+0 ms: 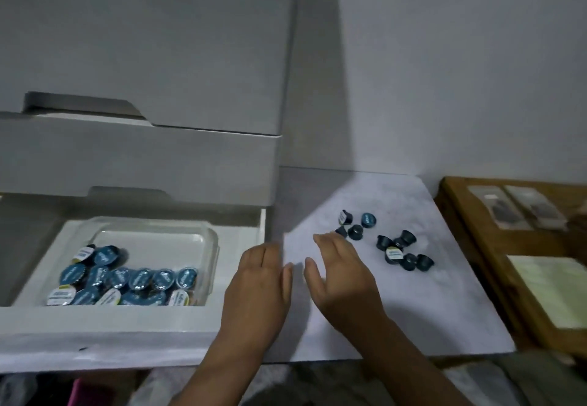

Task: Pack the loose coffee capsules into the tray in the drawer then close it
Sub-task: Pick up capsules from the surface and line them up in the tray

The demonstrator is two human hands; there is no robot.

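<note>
1. From the head view, I see both hands out in front of me, between the open drawer [235,316] and the loose capsules [394,246]. My left hand [257,285] is flat, fingers straight and together, holding nothing. It sits over the drawer's right front corner.
2. My right hand [340,275] is spread wide, fingers relaxed and empty, its fingertips just beside the nearest capsules. I judge it is placed there to gather the next few.
3. The loose capsules lie in two small groups on the white counter [413,310]: a few nearer my fingertips, and a larger bunch further right. Some stand on their lids and some lie on their sides, so I expect them to roll if nudged.
4. The clear tray [209,237] sits inside the drawer, its front half filled with blue-lidded capsules [139,278] and its back half bare. That leaves room for the rest, so I judge the task about two-thirds done.
5. The drawer is pulled fully out beneath two shut drawers [143,157], which keeps the tray reachable from above.
6. Edges to mind: the drawer's right wall stands between counter and tray, so each load must lift over it. A wooden board [476,246] borders the counter's right side, well apart from the capsules. The counter's front half is bare room for my arms.
</note>
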